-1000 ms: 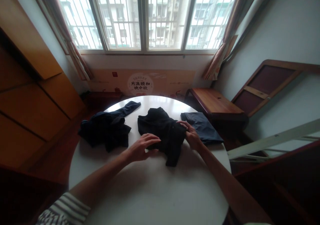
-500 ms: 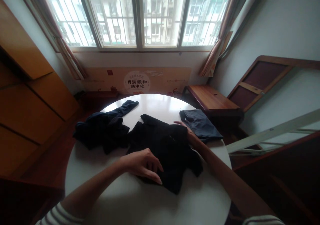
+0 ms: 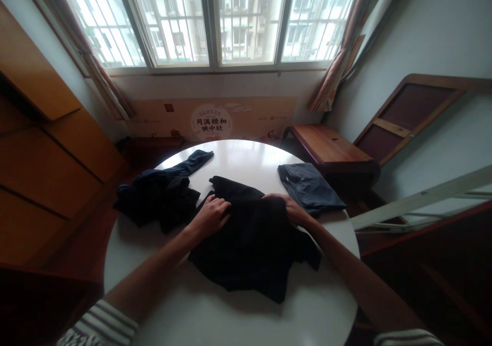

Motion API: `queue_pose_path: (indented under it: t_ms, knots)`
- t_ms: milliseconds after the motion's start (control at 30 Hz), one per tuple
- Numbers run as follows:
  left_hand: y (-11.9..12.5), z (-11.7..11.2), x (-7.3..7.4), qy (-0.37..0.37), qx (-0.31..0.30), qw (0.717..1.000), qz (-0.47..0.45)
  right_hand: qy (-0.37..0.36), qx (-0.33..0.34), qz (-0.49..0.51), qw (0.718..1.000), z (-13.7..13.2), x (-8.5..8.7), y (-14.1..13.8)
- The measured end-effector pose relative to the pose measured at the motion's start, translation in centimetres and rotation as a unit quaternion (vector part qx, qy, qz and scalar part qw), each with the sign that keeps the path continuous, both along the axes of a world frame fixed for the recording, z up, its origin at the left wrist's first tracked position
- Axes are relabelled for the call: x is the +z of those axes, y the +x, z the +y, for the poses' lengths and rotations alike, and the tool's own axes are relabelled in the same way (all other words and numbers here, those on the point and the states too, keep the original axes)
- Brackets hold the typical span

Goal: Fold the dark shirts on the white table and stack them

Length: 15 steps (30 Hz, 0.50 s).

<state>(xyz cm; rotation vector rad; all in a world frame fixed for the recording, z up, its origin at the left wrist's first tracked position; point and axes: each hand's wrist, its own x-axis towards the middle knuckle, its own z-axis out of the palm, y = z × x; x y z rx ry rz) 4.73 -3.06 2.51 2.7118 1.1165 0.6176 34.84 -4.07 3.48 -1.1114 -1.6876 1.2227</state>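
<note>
A black garment (image 3: 246,248) lies partly bunched across the middle of the white round table (image 3: 184,310); its exact kind is too dark to make out. My left hand (image 3: 212,214) has its fingers curled onto the garment's upper left edge. At the upper right corner, my right hand (image 3: 292,210) grips the cloth, some fingers behind it. Close to that hand lies a folded dark grey-blue garment (image 3: 312,187). On the left side sits a loose heap of dark clothes (image 3: 157,197), one long piece stretching toward the far edge.
Behind the table, a low wooden bench (image 3: 326,143) stands at the right, near a wooden frame (image 3: 413,110) against the wall. A pale slanted rail (image 3: 418,197) passes close to the table's right side. Orange-brown cabinets (image 3: 49,166) line the left.
My left hand has moved up and away from me, from over the garment's near part to its upper left edge. The garment's near part is spread wider; my right hand keeps its grip.
</note>
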Motion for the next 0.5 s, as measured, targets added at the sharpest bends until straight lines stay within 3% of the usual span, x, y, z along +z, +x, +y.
queue_pose_path:
  t_ms: [133,300,400,500]
  knots:
    - [0.1,-0.7,1.1,-0.092,-0.031,0.991,-0.089,-0.05,0.005,0.069,0.996,-0.5,0.3,-0.4]
    - [-0.8,-0.8,2.8,-0.148,0.037,0.965,-0.216,-0.158,0.061,0.142,0.975,-0.6,0.3,0.6]
    - [-1.5,-1.1,4.4,-0.101,0.104,0.944,-0.297,-0.185,0.096,0.122,0.97,-0.4,0.1,1.9]
    - [-2.0,-1.4,6.4,0.012,0.18,0.91,-0.374,-0.205,0.17,0.123,0.956,-0.6,0.2,1.9]
